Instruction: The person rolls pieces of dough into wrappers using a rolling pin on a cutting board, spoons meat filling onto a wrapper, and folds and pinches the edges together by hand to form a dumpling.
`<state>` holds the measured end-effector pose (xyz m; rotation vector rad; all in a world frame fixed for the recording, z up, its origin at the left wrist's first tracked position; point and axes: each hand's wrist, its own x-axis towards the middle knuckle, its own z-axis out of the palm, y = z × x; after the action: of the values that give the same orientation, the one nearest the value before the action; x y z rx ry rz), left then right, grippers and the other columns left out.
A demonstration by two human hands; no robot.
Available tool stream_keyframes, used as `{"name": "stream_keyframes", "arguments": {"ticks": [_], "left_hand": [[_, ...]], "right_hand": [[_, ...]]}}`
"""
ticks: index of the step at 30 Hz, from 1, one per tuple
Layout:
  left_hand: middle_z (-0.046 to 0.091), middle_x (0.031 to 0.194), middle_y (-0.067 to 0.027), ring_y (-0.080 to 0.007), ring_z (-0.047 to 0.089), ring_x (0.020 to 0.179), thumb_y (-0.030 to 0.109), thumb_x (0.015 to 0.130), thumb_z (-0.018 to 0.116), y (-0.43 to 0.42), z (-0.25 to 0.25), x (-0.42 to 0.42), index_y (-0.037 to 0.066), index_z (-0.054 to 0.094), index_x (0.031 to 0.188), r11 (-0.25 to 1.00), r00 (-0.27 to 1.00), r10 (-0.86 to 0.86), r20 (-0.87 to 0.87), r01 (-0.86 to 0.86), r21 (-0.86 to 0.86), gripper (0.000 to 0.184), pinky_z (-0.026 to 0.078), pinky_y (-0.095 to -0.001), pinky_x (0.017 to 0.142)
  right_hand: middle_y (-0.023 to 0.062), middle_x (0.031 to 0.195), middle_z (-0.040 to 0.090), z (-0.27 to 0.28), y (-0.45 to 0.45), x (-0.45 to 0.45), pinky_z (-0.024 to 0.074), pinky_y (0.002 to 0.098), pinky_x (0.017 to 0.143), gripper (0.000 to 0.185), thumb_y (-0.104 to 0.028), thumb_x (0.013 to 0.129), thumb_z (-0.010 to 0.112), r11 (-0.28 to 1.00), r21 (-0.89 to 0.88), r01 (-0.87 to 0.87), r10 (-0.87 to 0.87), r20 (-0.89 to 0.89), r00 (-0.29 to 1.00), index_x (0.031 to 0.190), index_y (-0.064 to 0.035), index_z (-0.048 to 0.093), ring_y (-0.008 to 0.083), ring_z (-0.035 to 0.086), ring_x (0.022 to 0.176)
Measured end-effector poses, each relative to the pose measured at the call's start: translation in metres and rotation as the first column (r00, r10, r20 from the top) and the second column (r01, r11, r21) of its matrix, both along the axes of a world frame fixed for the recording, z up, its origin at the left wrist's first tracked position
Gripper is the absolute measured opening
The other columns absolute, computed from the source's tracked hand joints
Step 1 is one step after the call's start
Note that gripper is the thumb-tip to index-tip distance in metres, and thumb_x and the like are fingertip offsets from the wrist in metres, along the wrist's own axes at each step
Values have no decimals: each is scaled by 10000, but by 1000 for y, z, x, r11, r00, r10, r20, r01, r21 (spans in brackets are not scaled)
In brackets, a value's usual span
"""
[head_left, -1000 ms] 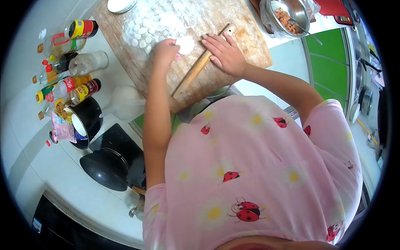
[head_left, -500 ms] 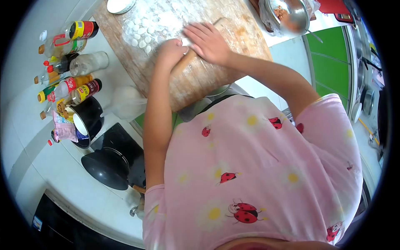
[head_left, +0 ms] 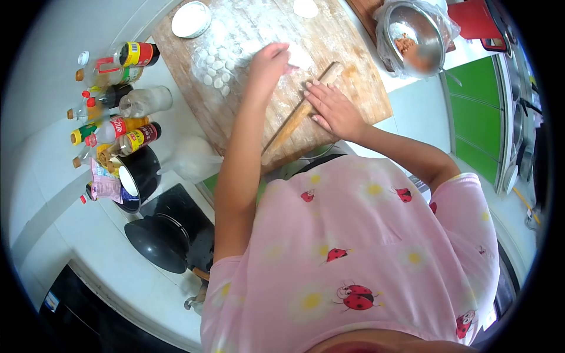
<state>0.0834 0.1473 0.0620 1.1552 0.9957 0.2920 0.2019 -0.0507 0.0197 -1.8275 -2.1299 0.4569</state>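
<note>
A wooden rolling pin (head_left: 292, 122) lies slantwise on the floured wooden board (head_left: 364, 88). My right hand (head_left: 338, 115) rests against it, fingers stretched and fingertips on the wood. My left hand (head_left: 269, 69) is closed at the edge of a thin white dough wrapper (head_left: 301, 57), beyond the pin's far side; its fingertips are partly hidden. Left of that hand, several small dough pieces (head_left: 216, 76) lie in loose flour. A flat round wrapper (head_left: 305, 7) sits at the board's far edge.
A white bowl of flour (head_left: 191, 20) stands at the board's far left corner. To the right is a metal bowl (head_left: 438, 36) with orange-brown filling and a spoon. Several bottles (head_left: 126, 126) line the left wall, near a black pot (head_left: 150, 170) and a wok (head_left: 158, 241).
My hands have moved apart: the left is up off the pin at the wrapper, the right has slid down along the pin. The view has shifted, bringing the far round wrapper into sight.
</note>
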Motion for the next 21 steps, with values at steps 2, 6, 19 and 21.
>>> {"name": "stream_keyframes", "arguments": {"ticks": [2,6,19,21], "left_hand": [[633,1158,-115,-202,630,1004,165,914,613,15,4,23,-26,560,1269,994,997,46,67,-52,96,406,491,-313,865],[631,1198,-172,-256,635,994,162,902,612,66,-41,17,2,569,1263,793,954,268,-132,-141,593,397,492,-392,878],[674,889,-158,-299,651,845,115,842,627,59,-48,-32,24,639,961,831,934,-33,-355,223,509,151,495,-358,742],[687,901,-154,-272,665,844,124,830,646,42,-69,-35,33,667,957,903,914,-153,-377,284,321,158,499,-343,743]], "right_hand": [[124,1496,397,-1,5,-2,252,460,1173,580,-239,915,583,1000,19,4,-4,6,1000,1438,-61,408,274,339,1414],[101,1376,498,1,20,3,271,453,1161,507,-225,891,610,998,59,-30,29,6,1000,1361,-73,494,255,420,1336],[76,1159,561,-6,45,35,320,451,1088,303,-253,904,588,994,110,4,5,-81,997,1164,-99,600,258,497,1187],[79,1195,557,-5,48,34,310,456,1097,313,-253,916,569,985,146,94,-87,-49,995,1188,-99,590,258,480,1229]]}}
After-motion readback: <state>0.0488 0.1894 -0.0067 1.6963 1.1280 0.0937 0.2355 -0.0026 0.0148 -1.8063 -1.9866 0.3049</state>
